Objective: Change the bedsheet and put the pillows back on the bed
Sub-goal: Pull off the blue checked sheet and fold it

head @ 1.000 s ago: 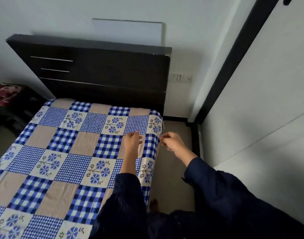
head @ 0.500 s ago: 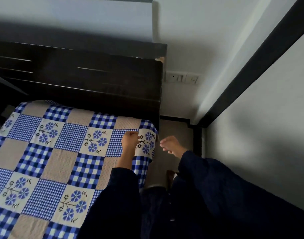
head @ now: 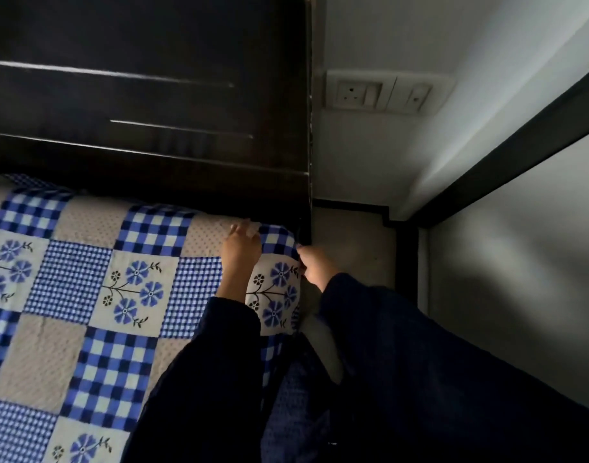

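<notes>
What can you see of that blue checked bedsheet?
The bedsheet is a cloth patchwork of blue-white checks, beige dotted squares and blue flower panels. It lies flat on the bed up to the dark headboard, draping over the near side. The left hand rests on its top corner; the right hand seems to grip its side edge.

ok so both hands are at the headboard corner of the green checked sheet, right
No, the sheet is blue and white checked, not green. The head view shows the left hand and right hand both at its corner by the headboard.
</notes>
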